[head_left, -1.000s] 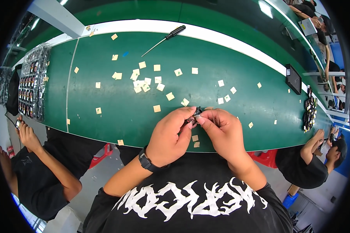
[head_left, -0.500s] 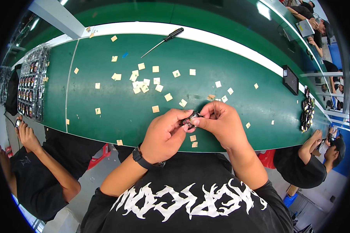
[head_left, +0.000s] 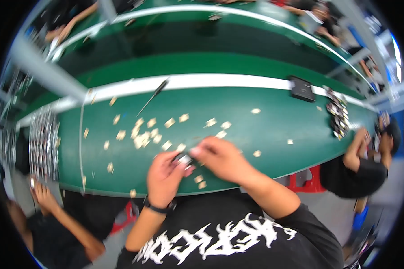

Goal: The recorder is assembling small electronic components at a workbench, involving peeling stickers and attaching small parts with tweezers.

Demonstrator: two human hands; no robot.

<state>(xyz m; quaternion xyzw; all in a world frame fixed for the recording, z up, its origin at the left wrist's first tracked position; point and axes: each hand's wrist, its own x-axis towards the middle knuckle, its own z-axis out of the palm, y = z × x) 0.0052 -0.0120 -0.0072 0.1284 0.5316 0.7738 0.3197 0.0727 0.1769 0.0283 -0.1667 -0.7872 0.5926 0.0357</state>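
Blurred overhead view of a long green table (head_left: 264, 121). At centre frame, the person's two hands meet just above the table's near edge — the left hand (head_left: 164, 177) and right hand (head_left: 222, 158) both pinch a small dark-and-silver part (head_left: 184, 159) between their fingertips. Small tan squares (head_left: 143, 136) lie scattered across the table, left of centre. A dark screwdriver (head_left: 153, 95) lies in the upper left, by a white stripe. Other people sit at lower left and right.
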